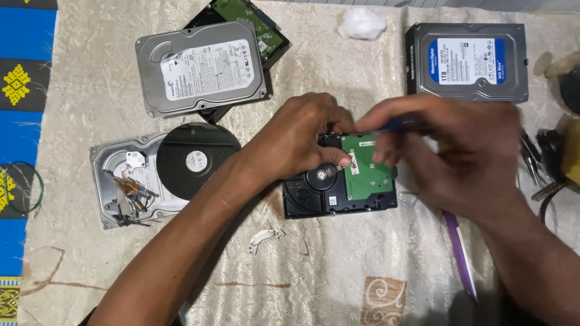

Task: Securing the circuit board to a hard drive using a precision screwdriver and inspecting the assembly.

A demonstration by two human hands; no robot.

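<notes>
A white rectangular label point(208, 69) covers the silver drive at upper left. A blue-and-white label point(467, 60) sits on the black drive at upper right. A small white sticker point(333, 200) marks the centre drive.

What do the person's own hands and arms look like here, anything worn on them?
Both the left hand and the right hand are bare: no gloves, rings, watch or wristband visible. Both forearms are uncovered as far as the frame shows, with no sleeve edge in view. The right hand is motion-blurred, so fine detail on its fingers cannot be made out.
</notes>
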